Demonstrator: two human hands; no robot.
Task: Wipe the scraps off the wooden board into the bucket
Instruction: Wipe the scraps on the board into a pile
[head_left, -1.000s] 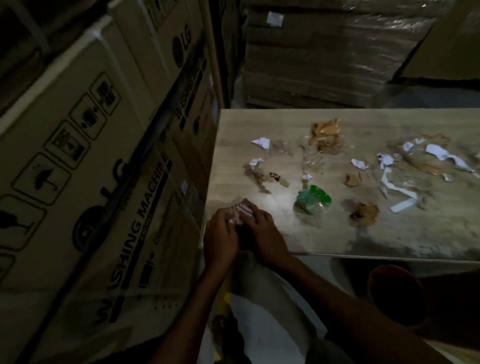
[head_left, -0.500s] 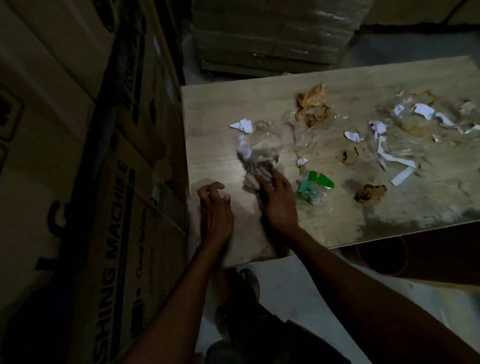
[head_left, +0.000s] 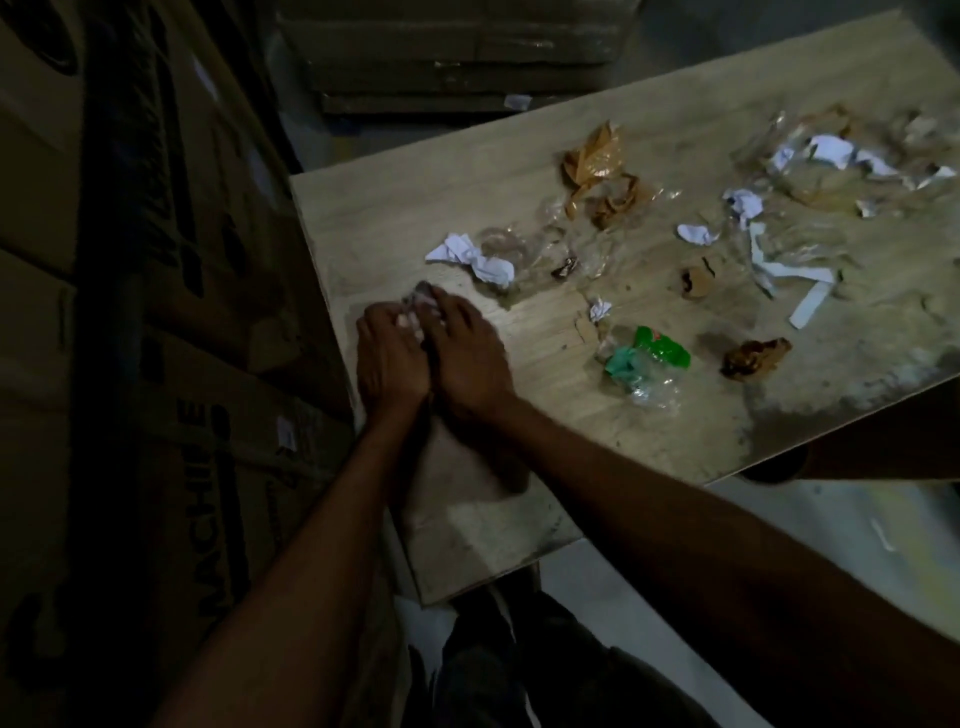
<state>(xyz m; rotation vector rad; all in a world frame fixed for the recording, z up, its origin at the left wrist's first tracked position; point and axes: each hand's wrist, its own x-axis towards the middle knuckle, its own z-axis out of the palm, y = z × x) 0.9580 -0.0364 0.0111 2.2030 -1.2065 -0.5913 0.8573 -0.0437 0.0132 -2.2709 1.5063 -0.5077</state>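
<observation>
The wooden board (head_left: 519, 467) lies tilted across the view, strewn with scraps. Both hands meet at its left part: my left hand (head_left: 389, 358) and my right hand (head_left: 467, 358) press side by side, fingers curled over a small pinkish-white crumpled wad (head_left: 415, 306). Just beyond them lie crumpled white paper (head_left: 470, 257) and clear plastic film (head_left: 519, 249). A green plastic wrapper (head_left: 649, 358), brown scraps (head_left: 756, 356), a tan wrapper (head_left: 595, 158) and white paper strips (head_left: 779, 275) lie further right. Only a dark sliver of the bucket (head_left: 774, 467) shows under the board's near right edge.
Tall cardboard washing-machine boxes (head_left: 182, 415) stand tight against the board's left side. Film-wrapped stacked boxes (head_left: 457, 47) sit behind the board. Pale floor (head_left: 779, 530) shows to the right below the board, and my dark trousers (head_left: 493, 665) are at the bottom.
Half a second ago my hands were apart, the right one among scraps further in. Now they are together again at the left part of the board, over the wad.
</observation>
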